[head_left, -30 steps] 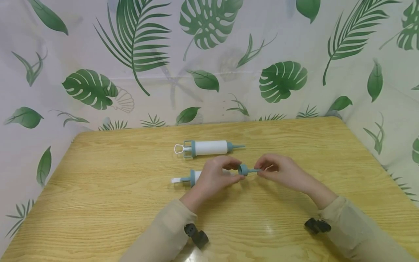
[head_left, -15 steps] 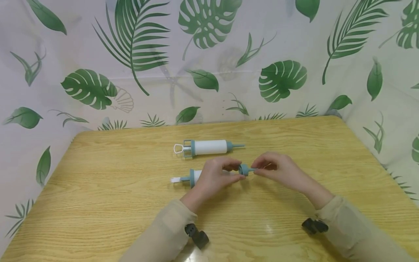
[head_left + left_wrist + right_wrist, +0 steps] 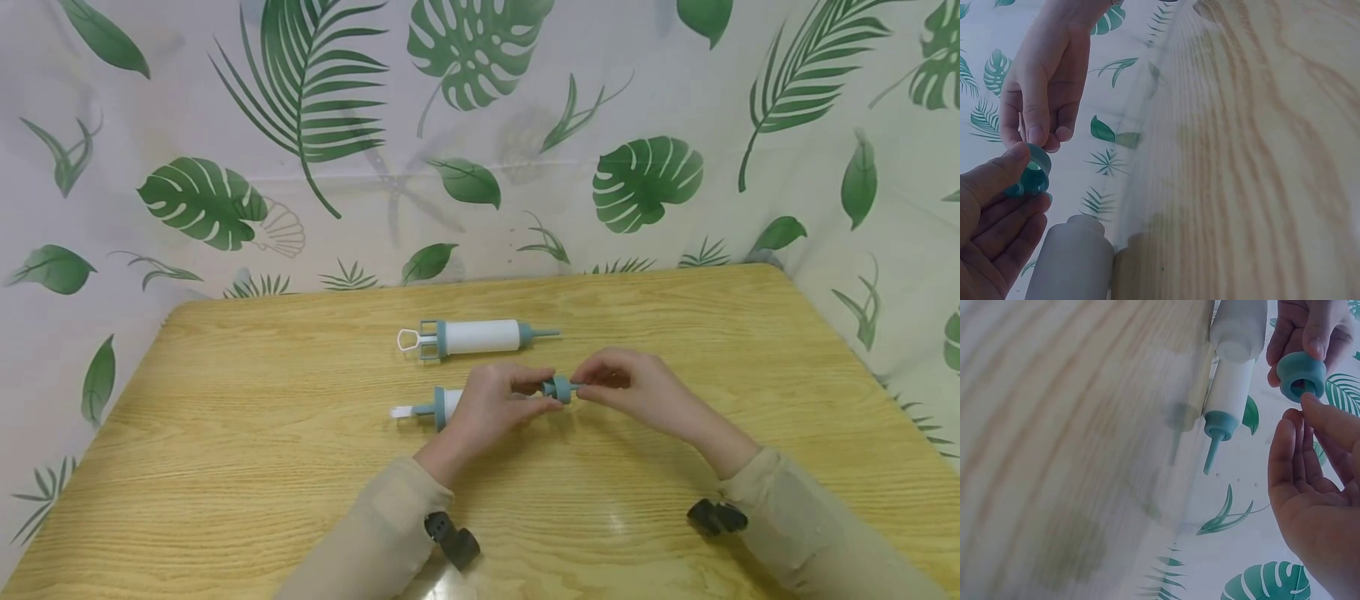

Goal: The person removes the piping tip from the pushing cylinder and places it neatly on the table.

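My left hand point(image 3: 487, 412) holds a teal ring-shaped cap point(image 3: 562, 390) between thumb and fingers, just above the wooden table. From the right, my right hand point(image 3: 637, 390) pinches a thin teal stem that enters this cap. A smaller teal part point(image 3: 549, 389) shows at the cap's left side. The right wrist view shows the cap point(image 3: 1300, 374) with its round opening facing my right fingertips. Under and behind my left hand lies a white tube point(image 3: 452, 403) with a teal collar; its front end point(image 3: 1079, 228) has a bare white neck in the left wrist view.
Farther back on the wooden table point(image 3: 262, 433) lies a second white syringe-like tube point(image 3: 482, 337), with a teal nozzle point(image 3: 542, 332) to the right and a white loop handle point(image 3: 408, 340) to the left. A leaf-patterned cloth point(image 3: 525, 192) stands behind the table.
My right hand has shifted slightly left, closer to my left hand. Less of the stem shows between the cap and my right fingers, and a small teal part has emerged at the cap's left side.
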A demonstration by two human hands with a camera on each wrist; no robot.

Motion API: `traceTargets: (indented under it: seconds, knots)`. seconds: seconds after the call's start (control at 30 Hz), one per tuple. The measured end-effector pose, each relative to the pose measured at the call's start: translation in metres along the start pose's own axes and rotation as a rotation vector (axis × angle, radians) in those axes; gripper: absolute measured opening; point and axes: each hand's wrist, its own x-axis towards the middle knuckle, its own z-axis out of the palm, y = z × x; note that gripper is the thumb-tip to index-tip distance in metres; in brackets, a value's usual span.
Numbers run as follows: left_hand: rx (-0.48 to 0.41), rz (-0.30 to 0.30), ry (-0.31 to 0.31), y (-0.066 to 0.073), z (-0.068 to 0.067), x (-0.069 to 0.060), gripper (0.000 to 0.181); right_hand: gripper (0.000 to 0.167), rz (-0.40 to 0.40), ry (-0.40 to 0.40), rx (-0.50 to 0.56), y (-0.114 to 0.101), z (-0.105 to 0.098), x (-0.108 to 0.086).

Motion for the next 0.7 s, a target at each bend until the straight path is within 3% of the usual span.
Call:
traceTargets:
  seconds: [0.33, 0.7]
  knots:
    - [0.034, 0.047, 0.016, 0.0001, 0.0011, 0.0003, 0.038, 0.026, 0.017, -0.019, 0.051, 0.0014, -0.0011, -0.0023]
    - [0.016, 0.047, 0.005, 0.0018, 0.0036, 0.0019, 0.035, 0.039, 0.052, -0.056, 0.112, 0.0024, -0.0019, -0.0036]
